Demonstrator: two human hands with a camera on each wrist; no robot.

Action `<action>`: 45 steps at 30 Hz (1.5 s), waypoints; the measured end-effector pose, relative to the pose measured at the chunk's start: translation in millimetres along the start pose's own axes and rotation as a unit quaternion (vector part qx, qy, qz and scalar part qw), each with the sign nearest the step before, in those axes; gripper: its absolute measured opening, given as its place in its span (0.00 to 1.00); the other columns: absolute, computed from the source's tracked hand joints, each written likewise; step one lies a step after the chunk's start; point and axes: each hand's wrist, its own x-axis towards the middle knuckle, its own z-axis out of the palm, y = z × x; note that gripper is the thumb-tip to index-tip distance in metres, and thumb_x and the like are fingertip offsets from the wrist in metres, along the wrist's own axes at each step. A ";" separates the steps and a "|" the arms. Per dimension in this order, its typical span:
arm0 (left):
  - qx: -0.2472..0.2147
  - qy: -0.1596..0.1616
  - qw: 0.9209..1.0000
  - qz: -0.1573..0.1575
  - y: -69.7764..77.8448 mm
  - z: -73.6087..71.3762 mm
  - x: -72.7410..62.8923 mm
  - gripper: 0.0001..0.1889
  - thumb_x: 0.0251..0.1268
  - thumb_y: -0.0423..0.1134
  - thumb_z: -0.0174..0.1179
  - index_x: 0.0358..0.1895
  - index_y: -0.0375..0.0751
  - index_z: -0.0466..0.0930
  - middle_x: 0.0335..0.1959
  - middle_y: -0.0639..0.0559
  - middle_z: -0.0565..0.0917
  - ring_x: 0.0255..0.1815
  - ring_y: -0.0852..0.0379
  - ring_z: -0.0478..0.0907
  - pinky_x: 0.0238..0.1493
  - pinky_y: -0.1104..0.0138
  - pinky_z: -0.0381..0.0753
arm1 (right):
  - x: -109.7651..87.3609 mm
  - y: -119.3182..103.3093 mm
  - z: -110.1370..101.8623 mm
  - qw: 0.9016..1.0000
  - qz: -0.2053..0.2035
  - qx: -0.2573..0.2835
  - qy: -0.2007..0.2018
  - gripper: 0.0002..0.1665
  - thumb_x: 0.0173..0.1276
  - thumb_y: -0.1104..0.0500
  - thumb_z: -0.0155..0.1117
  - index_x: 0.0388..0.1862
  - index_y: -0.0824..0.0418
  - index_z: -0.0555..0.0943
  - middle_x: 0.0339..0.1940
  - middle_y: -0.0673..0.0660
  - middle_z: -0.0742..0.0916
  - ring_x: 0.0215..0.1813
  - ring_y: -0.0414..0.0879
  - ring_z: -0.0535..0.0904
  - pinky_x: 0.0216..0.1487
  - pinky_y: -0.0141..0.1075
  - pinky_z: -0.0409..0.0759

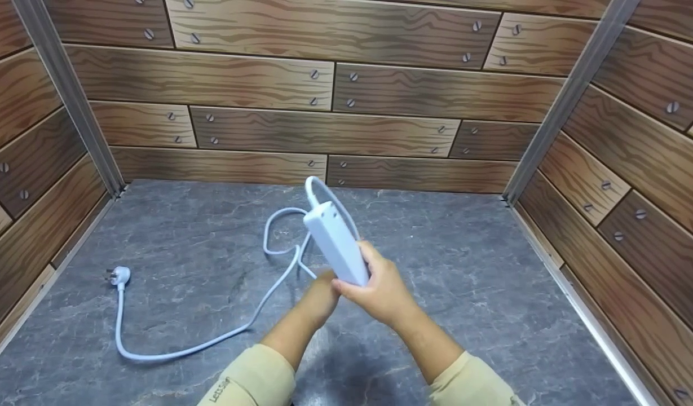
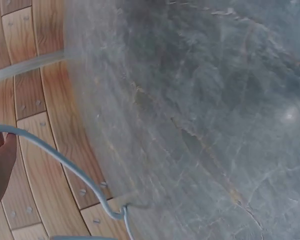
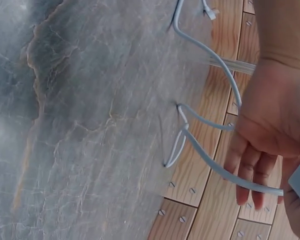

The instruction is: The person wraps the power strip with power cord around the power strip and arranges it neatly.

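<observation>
My right hand [image 1: 383, 285] grips the lower end of a white power strip [image 1: 338, 245], thumb across its front. The strip is tilted above the floor, and its cord [image 1: 311, 186] loops off the top end and back down toward the right fingertips. Low behind the strip is my left hand [image 1: 322, 299], its fingers hidden in the head view. In the right wrist view that left hand [image 3: 270, 135] holds the cord [image 3: 217, 167] across its fingers, the pinching end covered by the strip and right hand. The left wrist view catches fingers at the cord [image 2: 55, 152] by its left edge.
On the grey marbled floor [image 1: 464, 282] the loose cord [image 1: 188, 351] trails left to a pronged plug [image 1: 120, 276]. A small coil [image 1: 267, 228] of cord lies beyond the hands. Wood-patterned walls [image 1: 256, 82] enclose the back and sides, with metal posts in the corners.
</observation>
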 end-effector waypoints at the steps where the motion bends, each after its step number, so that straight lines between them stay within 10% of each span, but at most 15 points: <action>1: 0.011 -0.012 1.000 0.008 -1.2 0.6 0.8 0.19 0.69 0.39 0.40 0.49 0.27 0.74 0.49 0.38 0.78 0.51 0.45 0.73 0.55 0.56 0.69 | 0.7 0.2 -1.6 1.000 0.003 0.000 0.007 0.31 0.51 0.53 0.70 0.54 0.58 0.72 0.40 0.56 0.82 0.38 0.47 0.77 0.39 0.42 0.75; 8: 0.100 -0.093 0.990 0.039 -8.1 3.1 2.1 0.21 0.73 0.46 0.35 0.61 0.41 0.65 0.52 0.44 0.77 0.53 0.50 0.74 0.56 0.58 0.70 | 5.2 7.6 -13.8 0.998 0.041 -0.006 0.047 0.32 0.49 0.55 0.72 0.54 0.58 0.72 0.39 0.56 0.83 0.37 0.48 0.77 0.36 0.40 0.77; 16: 0.274 -0.162 0.943 0.096 -19.8 0.2 -5.5 0.16 0.67 0.47 0.49 0.52 0.45 0.69 0.35 0.56 0.75 0.37 0.60 0.72 0.42 0.65 0.73 | 8.0 29.3 -27.1 0.983 0.081 -0.135 0.089 0.35 0.50 0.51 0.71 0.56 0.59 0.70 0.37 0.58 0.83 0.35 0.50 0.79 0.34 0.42 0.76; 27: 0.382 -0.111 0.907 0.138 -7.4 -6.9 -8.9 0.13 0.68 0.45 0.49 0.49 0.46 0.77 0.39 0.57 0.80 0.41 0.62 0.77 0.45 0.65 0.75 | 6.0 50.8 -52.0 0.889 0.017 -0.453 0.057 0.33 0.46 0.50 0.71 0.51 0.56 0.72 0.31 0.56 0.82 0.29 0.54 0.78 0.25 0.47 0.74; 34: 0.434 -0.066 0.873 0.211 -2.8 -11.9 -7.9 0.08 0.66 0.44 0.53 0.28 0.48 0.73 0.21 0.61 0.71 0.22 0.63 0.67 0.27 0.69 0.69 | 4.3 64.1 -62.9 0.838 -0.062 -0.539 0.051 0.35 0.39 0.58 0.74 0.50 0.54 0.73 0.30 0.56 0.81 0.29 0.54 0.75 0.23 0.45 0.70; 41: 0.452 -0.057 0.851 0.262 6.3 -21.5 1.6 0.09 0.63 0.44 0.55 0.25 0.48 0.72 0.21 0.60 0.73 0.24 0.62 0.68 0.29 0.67 0.67 | 2.9 74.6 -71.4 0.793 -0.153 -0.589 0.000 0.26 0.42 0.64 0.68 0.43 0.50 0.75 0.31 0.54 0.80 0.33 0.52 0.74 0.30 0.44 0.65; 45: 0.454 -0.061 0.844 0.280 14.2 -31.0 7.4 0.09 0.62 0.45 0.55 0.27 0.47 0.74 0.22 0.58 0.74 0.27 0.59 0.70 0.32 0.64 0.67 | 1.6 75.9 -73.2 0.786 -0.197 -0.585 -0.045 0.24 0.45 0.63 0.69 0.43 0.48 0.76 0.34 0.51 0.80 0.36 0.51 0.73 0.37 0.45 0.66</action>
